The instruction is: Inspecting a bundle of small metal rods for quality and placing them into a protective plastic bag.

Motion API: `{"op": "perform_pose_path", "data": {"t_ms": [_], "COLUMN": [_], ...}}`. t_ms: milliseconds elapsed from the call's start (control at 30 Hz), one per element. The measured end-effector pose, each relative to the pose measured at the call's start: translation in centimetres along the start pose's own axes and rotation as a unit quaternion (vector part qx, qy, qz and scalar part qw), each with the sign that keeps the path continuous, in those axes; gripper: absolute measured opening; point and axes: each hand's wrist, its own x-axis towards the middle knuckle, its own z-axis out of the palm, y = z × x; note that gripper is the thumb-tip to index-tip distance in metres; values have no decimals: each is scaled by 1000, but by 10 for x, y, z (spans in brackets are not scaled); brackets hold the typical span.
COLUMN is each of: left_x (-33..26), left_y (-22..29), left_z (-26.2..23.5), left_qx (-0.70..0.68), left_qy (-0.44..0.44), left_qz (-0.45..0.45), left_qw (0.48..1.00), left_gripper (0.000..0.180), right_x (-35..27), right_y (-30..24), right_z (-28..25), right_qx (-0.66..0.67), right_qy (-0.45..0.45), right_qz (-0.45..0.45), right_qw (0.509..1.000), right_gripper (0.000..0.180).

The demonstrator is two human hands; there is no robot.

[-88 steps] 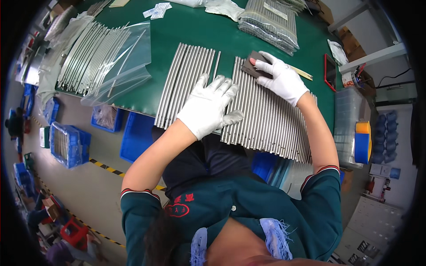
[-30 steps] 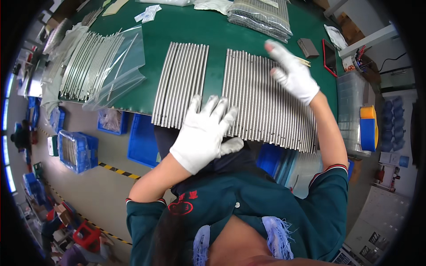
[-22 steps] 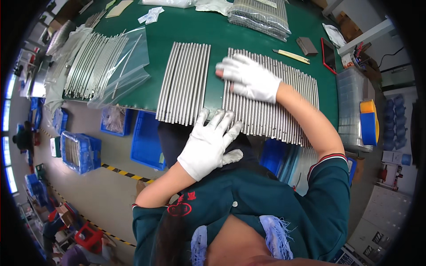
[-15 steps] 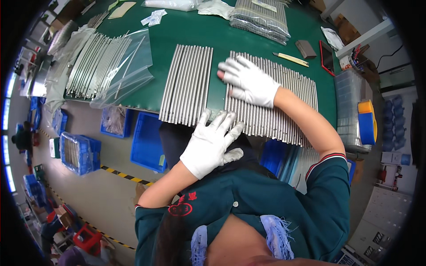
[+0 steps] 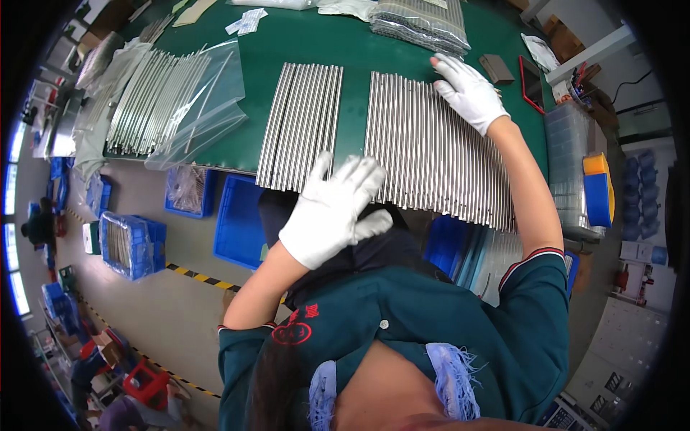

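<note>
**Gloved hands over rows of metal rods**

Where the left hand [image 5: 332, 210] hovers at frame centre, it hides the near ends of some rods and grips nothing, fingers spread. Right hand [image 5: 468, 91], upper right, lies open and flat on the wide rod row [image 5: 431, 151]. Narrower rod row [image 5: 302, 126] lies apart on the green table [image 5: 309, 36].

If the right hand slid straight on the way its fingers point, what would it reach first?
The right hand rests at the far end of the wide row of metal rods, its fingers aimed up-left. Next in that line is probably the bagged bundle of rods, past a strip of green table; depth is unclear.
</note>
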Motion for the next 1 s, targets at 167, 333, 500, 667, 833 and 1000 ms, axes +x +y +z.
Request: {"op": "perform_pose_path", "data": {"t_ms": [167,333,500,667,833,1000], "left_x": [28,21,-5,5,11,-3], "left_y": [-45,-35,-22,-55,-30,-24], "left_z": [4,-19,-58,-41,-9,-39], "left_qx": [161,146,-77,208,122,-4], "left_qy": [7,-64,-155,68,28,-106], "left_qz": [-36,-1,108,-65,26,95], "left_qw": [986,987,979,974,992,990], "left_gripper": [42,32,18,31,65,47], "right_x": [-34,-28,-17,-42,-81,-109], "right_y": [31,41,40,-22,-76,-90], "right_z": [-5,5,4,-23,-30,-20], "right_qx": [-19,-43,-65,20,27,34], "right_qy": [-57,-66,-60,8,-87,-31], "right_qz": [85,106,125,10,-47,-27], "right_qw": [995,991,988,1000,995,999], "right_gripper": [42,41,45,49,57,53]}}
